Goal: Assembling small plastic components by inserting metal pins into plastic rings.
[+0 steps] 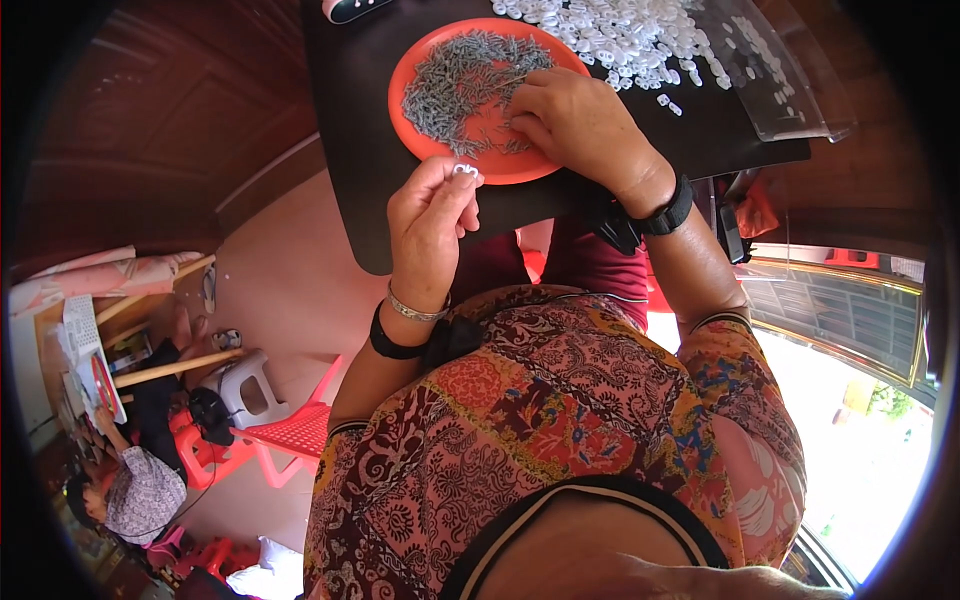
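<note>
My left hand (428,215) is closed in a pinch on a small white plastic piece (466,170) with holes, held just past the near rim of an orange-red round tray (402,125). Many small grey screws (452,85) lie in that tray, heaped toward its far and left sides. My right hand (580,118) reaches into the tray from the right, its fingertips down and drawn together among the scattered screws. Whatever those fingertips grip is too small and too covered to make out.
A heap of white plastic pieces (630,40) lies on the black table (365,200) beyond the tray. At the far right sits a clear plastic bin (800,110) with more white pieces. Left of me are a red chair (290,432), a grey stool (258,390) and another person (145,490) at a table.
</note>
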Demonstrator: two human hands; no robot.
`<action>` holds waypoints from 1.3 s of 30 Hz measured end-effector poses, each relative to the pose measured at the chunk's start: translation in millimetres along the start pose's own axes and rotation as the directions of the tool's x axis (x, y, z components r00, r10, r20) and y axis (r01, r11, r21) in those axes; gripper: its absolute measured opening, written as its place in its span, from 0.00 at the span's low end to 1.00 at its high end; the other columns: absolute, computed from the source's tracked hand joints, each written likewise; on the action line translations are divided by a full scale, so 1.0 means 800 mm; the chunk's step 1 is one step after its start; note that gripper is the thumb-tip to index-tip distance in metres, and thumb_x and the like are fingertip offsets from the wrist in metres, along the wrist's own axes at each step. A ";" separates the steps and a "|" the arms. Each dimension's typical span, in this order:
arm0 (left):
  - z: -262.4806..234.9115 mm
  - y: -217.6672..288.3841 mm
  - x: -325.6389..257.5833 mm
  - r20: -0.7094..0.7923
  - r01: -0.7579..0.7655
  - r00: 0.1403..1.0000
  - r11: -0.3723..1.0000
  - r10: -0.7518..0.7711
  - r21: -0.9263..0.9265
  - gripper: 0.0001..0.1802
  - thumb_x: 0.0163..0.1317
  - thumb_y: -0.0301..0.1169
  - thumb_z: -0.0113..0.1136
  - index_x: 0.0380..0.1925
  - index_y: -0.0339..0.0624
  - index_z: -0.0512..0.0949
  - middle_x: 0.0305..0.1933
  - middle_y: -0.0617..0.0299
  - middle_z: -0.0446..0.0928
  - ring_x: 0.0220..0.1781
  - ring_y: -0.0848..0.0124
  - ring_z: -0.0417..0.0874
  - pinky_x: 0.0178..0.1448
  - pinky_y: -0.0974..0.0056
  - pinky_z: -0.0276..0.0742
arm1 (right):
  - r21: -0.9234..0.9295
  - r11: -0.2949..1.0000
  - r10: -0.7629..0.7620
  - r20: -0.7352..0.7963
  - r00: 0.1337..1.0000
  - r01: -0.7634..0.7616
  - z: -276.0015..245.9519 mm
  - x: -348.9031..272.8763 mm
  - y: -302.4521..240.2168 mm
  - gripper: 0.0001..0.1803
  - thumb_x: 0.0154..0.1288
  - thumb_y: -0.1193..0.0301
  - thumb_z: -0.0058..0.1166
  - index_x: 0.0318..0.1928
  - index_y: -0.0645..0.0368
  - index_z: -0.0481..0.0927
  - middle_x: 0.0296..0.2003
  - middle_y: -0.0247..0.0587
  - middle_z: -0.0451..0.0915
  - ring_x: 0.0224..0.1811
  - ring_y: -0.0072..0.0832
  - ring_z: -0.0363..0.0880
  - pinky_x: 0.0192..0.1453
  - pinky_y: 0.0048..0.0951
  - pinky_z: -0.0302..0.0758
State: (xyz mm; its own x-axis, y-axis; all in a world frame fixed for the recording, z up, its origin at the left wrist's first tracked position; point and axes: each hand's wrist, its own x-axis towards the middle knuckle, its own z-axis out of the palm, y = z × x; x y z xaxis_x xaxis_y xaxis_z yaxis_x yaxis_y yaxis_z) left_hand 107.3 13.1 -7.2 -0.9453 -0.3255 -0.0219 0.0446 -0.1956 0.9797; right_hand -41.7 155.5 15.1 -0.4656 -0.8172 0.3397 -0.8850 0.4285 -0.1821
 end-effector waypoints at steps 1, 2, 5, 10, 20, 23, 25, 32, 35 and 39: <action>0.001 0.000 0.000 -0.001 0.001 1.000 1.000 -0.001 -0.001 0.09 0.64 0.31 0.51 0.29 0.37 0.75 0.17 0.69 0.68 0.20 0.84 0.65 0.24 0.76 0.57 | 0.001 1.000 -0.001 0.002 1.000 0.001 0.002 0.000 0.002 0.06 0.54 0.69 0.57 0.31 0.57 0.79 0.30 0.38 0.76 0.36 0.40 0.77 0.36 0.37 0.75; 0.002 0.000 0.000 0.000 -0.005 1.000 1.000 0.005 0.006 0.09 0.64 0.31 0.51 0.29 0.37 0.75 0.17 0.69 0.68 0.20 0.83 0.65 0.24 0.76 0.57 | 0.031 0.999 0.005 -0.020 1.000 -0.005 0.005 0.000 0.005 0.06 0.55 0.69 0.56 0.31 0.57 0.79 0.30 0.39 0.76 0.35 0.40 0.77 0.36 0.37 0.75; 0.001 0.001 0.000 0.009 -0.018 1.000 1.000 0.018 0.015 0.09 0.64 0.31 0.51 0.29 0.36 0.75 0.18 0.69 0.69 0.20 0.83 0.65 0.24 0.76 0.57 | 0.144 0.989 0.029 -0.095 0.995 -0.016 0.006 0.000 0.005 0.06 0.57 0.69 0.56 0.32 0.58 0.79 0.29 0.37 0.78 0.32 0.38 0.77 0.36 0.34 0.74; 0.006 0.009 -0.002 0.001 -0.030 1.000 1.000 0.030 -0.003 0.11 0.65 0.31 0.48 0.29 0.35 0.74 0.19 0.67 0.68 0.20 0.80 0.67 0.25 0.75 0.59 | 0.797 0.562 0.297 0.052 0.953 -0.219 -0.005 -0.004 -0.009 0.09 0.64 0.68 0.54 0.34 0.61 0.79 0.28 0.29 0.79 0.28 0.22 0.75 0.34 0.24 0.71; 0.021 0.022 0.003 0.089 -0.092 0.992 0.996 0.093 -0.017 0.11 0.66 0.31 0.47 0.28 0.34 0.72 0.20 0.66 0.65 0.19 0.79 0.63 0.25 0.75 0.59 | 0.983 0.032 0.308 0.161 0.938 -0.179 -0.009 -0.031 -0.061 0.07 0.66 0.71 0.53 0.37 0.62 0.79 0.31 0.31 0.79 0.34 0.16 0.75 0.41 0.20 0.73; 0.021 0.022 0.003 0.110 -0.084 0.990 0.996 0.083 0.003 0.11 0.65 0.31 0.47 0.28 0.34 0.72 0.20 0.66 0.65 0.20 0.79 0.63 0.25 0.75 0.59 | 0.975 0.113 0.345 0.144 0.927 -0.193 -0.010 -0.038 -0.064 0.07 0.67 0.71 0.53 0.37 0.63 0.79 0.31 0.31 0.79 0.35 0.15 0.74 0.41 0.20 0.73; 0.021 0.022 0.002 0.117 -0.075 0.991 0.997 0.071 0.024 0.11 0.65 0.31 0.47 0.29 0.34 0.72 0.20 0.66 0.65 0.20 0.80 0.63 0.25 0.75 0.59 | 0.977 0.111 0.361 0.130 0.923 -0.182 -0.013 -0.038 -0.062 0.07 0.66 0.71 0.54 0.37 0.64 0.79 0.30 0.32 0.79 0.35 0.16 0.76 0.41 0.19 0.74; 0.022 0.021 0.001 0.136 -0.087 0.988 0.992 0.075 0.089 0.11 0.65 0.31 0.48 0.28 0.33 0.72 0.19 0.67 0.65 0.20 0.81 0.63 0.25 0.75 0.59 | 0.983 0.117 0.362 0.090 0.928 -0.141 -0.005 -0.040 -0.063 0.07 0.65 0.72 0.55 0.36 0.65 0.79 0.29 0.31 0.79 0.33 0.15 0.76 0.39 0.19 0.74; 0.022 0.020 0.000 0.145 -0.092 0.987 0.989 0.075 0.112 0.11 0.65 0.31 0.48 0.28 0.34 0.72 0.19 0.68 0.65 0.20 0.81 0.63 0.24 0.75 0.59 | 0.970 0.165 0.340 0.116 0.933 -0.180 -0.008 -0.042 -0.062 0.07 0.66 0.72 0.53 0.37 0.64 0.78 0.30 0.29 0.78 0.34 0.14 0.73 0.39 0.19 0.72; 0.020 0.014 -0.001 0.141 -0.097 0.987 0.988 0.080 0.119 0.09 0.63 0.27 0.51 0.25 0.36 0.70 0.21 0.68 0.69 0.20 0.84 0.63 0.23 0.75 0.59 | 0.943 0.279 0.325 0.085 0.942 -0.181 -0.012 -0.044 -0.067 0.06 0.66 0.73 0.53 0.36 0.64 0.77 0.29 0.29 0.78 0.32 0.14 0.73 0.37 0.18 0.73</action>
State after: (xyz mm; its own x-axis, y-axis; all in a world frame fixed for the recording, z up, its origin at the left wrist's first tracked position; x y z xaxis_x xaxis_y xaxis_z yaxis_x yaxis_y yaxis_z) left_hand 103.5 25.8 7.3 -0.9748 -0.2060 0.0852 0.0977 -0.0513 0.9939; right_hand 21.8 164.9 21.8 -0.7260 -0.6630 0.1824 -0.1594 -0.0958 -0.9826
